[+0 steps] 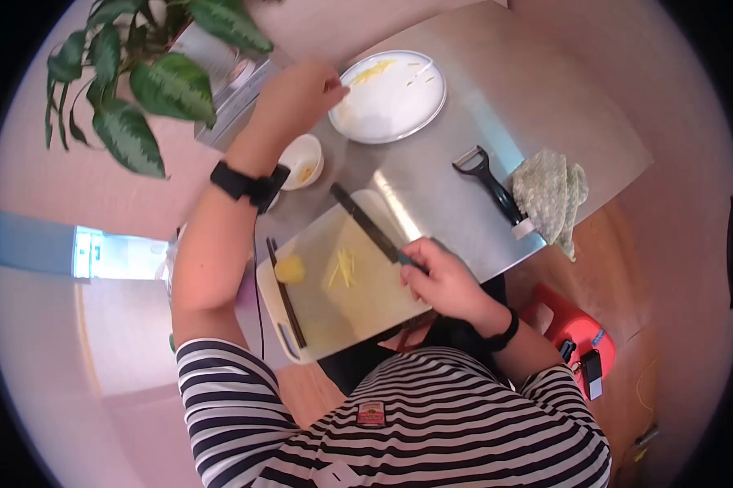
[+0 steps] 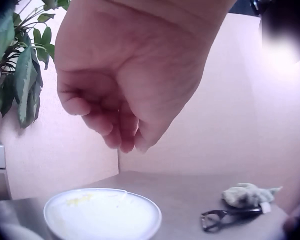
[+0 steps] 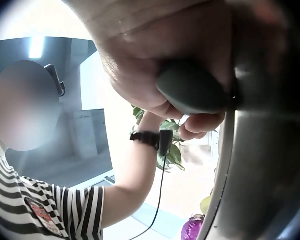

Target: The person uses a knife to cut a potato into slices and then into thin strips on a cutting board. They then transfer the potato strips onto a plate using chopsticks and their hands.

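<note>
My left hand (image 1: 305,98) (image 2: 135,70) is raised by the left rim of the white plate (image 1: 391,102) (image 2: 105,217). Its fingers are curled with the thumb close to the fingertips, and nothing shows between them. Thin yellow strips (image 1: 374,71) lie on the plate. The right hand (image 1: 443,281) (image 3: 165,55) grips the dark handle of a knife (image 1: 366,224), whose blade lies over the far part of the cutting board (image 1: 366,313). On the board are more yellow strips (image 1: 344,267), a yellow chunk (image 1: 290,269) and dark chopsticks (image 1: 287,305).
A white bowl (image 1: 303,163) stands between plate and board. Farther right lie a black peeler (image 1: 492,183) and a patterned cloth (image 1: 549,195). A leafy plant (image 1: 171,85) is at the back left. A red stool (image 1: 574,333) stands beside the table at the right.
</note>
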`<state>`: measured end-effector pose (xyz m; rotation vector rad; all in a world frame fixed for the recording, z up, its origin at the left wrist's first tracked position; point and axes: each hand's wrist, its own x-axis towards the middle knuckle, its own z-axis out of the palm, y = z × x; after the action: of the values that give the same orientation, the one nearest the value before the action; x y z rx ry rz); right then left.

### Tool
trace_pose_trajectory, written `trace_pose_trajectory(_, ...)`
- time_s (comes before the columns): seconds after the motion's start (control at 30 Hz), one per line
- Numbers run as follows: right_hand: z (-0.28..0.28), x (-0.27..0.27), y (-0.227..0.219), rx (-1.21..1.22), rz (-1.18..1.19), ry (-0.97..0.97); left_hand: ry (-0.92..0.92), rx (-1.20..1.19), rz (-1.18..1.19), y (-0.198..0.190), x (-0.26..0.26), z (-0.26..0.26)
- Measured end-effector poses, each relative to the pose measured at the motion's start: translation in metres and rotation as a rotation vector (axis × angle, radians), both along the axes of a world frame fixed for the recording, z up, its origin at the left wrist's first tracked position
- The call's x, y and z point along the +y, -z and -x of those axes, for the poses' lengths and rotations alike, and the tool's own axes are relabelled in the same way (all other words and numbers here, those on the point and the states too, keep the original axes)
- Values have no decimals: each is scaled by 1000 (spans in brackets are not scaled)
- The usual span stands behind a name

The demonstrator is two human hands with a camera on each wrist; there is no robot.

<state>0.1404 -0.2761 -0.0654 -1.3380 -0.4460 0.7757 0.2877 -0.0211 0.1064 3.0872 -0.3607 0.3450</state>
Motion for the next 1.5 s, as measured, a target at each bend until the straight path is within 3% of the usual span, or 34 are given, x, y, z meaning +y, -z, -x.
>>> trace_pose_trajectory(0.2,3,5,12,74,-146,10,-260,397,16,34,2,138)
trace_pose_trajectory(0.33,4,6,11,78,-158,24,-331,372,29,70,2,194)
trace_pose_trajectory(0.4,4,8,14,77,-161,38,-386,478,-9,80,-1,208)
trace_pose_trajectory(0.63,8,8,11,-25,-93,56,-432,495,118,103,-3,228)
trace_pose_trajectory(0.83,8,9,14,-25,-137,75,-374,431,151,97,-18,232)
trace_pose_trajectory(1.1,6,9,17,-39,-155,62,-324,334,197,127,-5,231)
trace_pose_trajectory(1.3,7,8,14,-20,-154,54,-302,362,312,114,4,233)
trace_pose_trajectory(1.4,6,7,16,-17,-159,55,-337,467,228,110,7,226)
trace_pose_trajectory(1.5,7,7,14,-6,-151,47,-329,379,292,119,4,227)
